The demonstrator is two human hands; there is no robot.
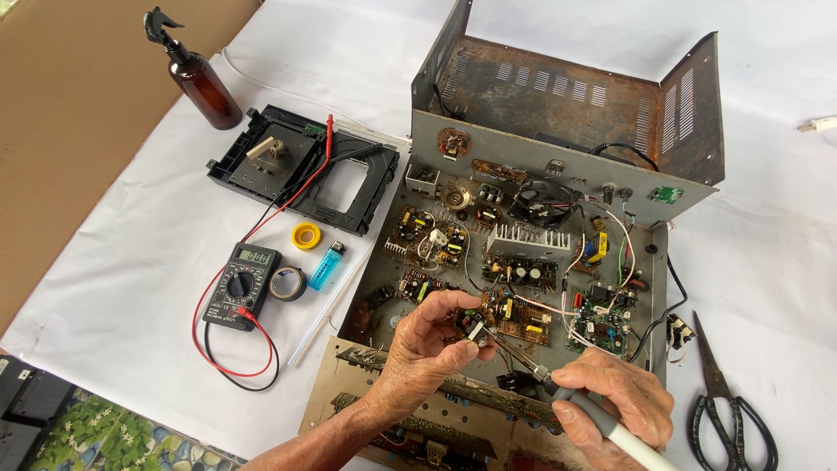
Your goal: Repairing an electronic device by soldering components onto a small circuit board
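- Soldering iron runs on a slant, its long axis going from lower right up to upper left; the white handle sits low at the right and the metal tip points up-left at a small part.
- Right hand is wrapped tight around that handle, fingers closed on it, at the bottom edge of the open metal chassis.
- Left hand pinches the small part between thumb and fingertips, over the brown circuit boards inside the chassis.
- Multimeter, dark with a grey screen and red and black leads, lies on the white cloth to the left.
- Blue lighter, a yellow reel and a roll of dark tape lie just beside the meter.
- Brown spray bottle stands upright at the far left.
- Black scissors lie at the right, blades pointing up and away.
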